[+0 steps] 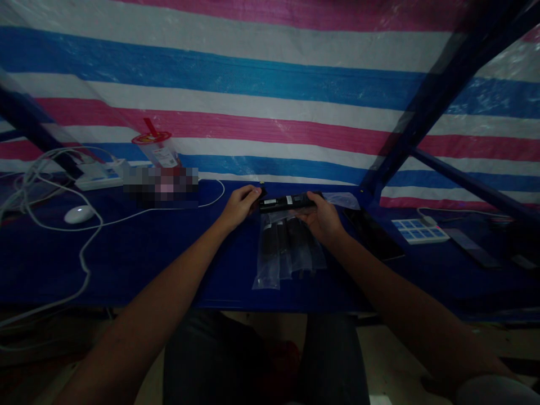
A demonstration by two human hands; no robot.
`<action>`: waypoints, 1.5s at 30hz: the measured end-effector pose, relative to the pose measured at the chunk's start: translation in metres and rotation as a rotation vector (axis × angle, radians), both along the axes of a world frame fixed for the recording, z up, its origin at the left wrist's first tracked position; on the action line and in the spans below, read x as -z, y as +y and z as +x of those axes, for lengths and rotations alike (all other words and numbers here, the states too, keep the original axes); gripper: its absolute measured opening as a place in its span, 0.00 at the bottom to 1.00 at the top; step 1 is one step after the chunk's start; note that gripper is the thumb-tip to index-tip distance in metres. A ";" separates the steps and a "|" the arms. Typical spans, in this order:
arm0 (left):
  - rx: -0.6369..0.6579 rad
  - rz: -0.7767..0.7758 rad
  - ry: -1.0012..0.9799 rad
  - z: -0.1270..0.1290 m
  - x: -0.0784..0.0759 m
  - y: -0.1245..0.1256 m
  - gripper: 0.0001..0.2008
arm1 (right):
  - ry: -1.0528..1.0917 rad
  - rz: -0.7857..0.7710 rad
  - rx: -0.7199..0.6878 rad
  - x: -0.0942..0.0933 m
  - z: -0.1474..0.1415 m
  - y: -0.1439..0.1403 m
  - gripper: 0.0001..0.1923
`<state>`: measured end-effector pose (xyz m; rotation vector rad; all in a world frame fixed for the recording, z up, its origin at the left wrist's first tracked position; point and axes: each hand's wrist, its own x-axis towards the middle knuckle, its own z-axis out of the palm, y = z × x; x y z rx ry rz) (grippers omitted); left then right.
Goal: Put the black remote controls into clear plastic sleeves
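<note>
A long black bar-shaped piece with white labels [278,202] lies level above the table's middle, its exact kind unclear. My right hand [323,219] grips its right end, thumb on top. Clear plastic [341,200] sticks out to the right of that hand. Beside the bar's left end, my left hand [242,207] is closed in a pinch on a small dark piece [263,192], too dim to name. Whether this piece touches the bar, I cannot tell. Below the bar, several clear plastic bags with dark long items inside [289,244] lie side by side on the table.
The blue table [169,264] carries a white mouse [79,214], white cables [82,253] and a power strip [99,179] at left. A lidded cup with a red straw [158,149] stands behind. At right lie a dark flat tablet-like slab [375,233] and a white socket block [419,231].
</note>
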<state>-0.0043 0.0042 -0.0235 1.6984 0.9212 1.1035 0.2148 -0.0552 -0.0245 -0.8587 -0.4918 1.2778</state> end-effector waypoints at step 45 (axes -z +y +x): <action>0.171 -0.424 -0.270 0.005 -0.006 -0.002 0.13 | -0.014 0.132 -0.026 -0.003 -0.002 -0.003 0.07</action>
